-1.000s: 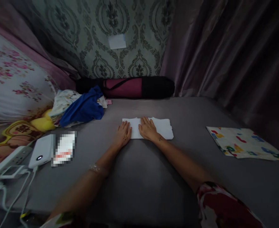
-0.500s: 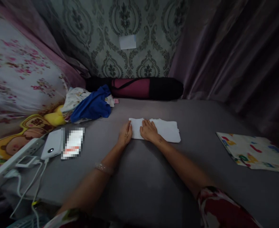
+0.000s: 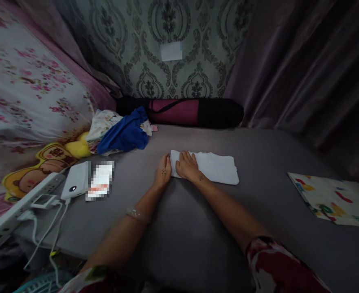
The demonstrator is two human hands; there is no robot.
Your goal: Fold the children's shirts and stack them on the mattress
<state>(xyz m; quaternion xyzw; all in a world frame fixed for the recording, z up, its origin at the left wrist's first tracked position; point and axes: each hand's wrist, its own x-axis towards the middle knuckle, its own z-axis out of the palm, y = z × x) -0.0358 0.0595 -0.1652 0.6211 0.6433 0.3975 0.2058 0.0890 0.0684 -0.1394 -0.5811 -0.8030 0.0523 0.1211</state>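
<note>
A white folded cloth (image 3: 217,169) lies flat in a long rectangle on the grey-covered surface (image 3: 191,228). My right hand (image 3: 187,165) rests palm down on its left part, fingers stretched out and a little spread. At the cloth's left end, my left hand (image 3: 163,170) stands on edge, its straight fingers pointing away from me and touching or nearly touching the cloth's edge. The left palm side is hidden from view.
A pile of clothes with a blue garment (image 3: 126,132) lies back left. Behind is a long black and maroon bag (image 3: 176,112). At left are a power bank (image 3: 75,181), a power strip (image 3: 23,211) and cables. A patterned folded cloth (image 3: 335,199) lies right.
My right hand has slid left along the white cloth, closer to my left hand. The whole view has shifted slightly, so the surroundings appear further right.
</note>
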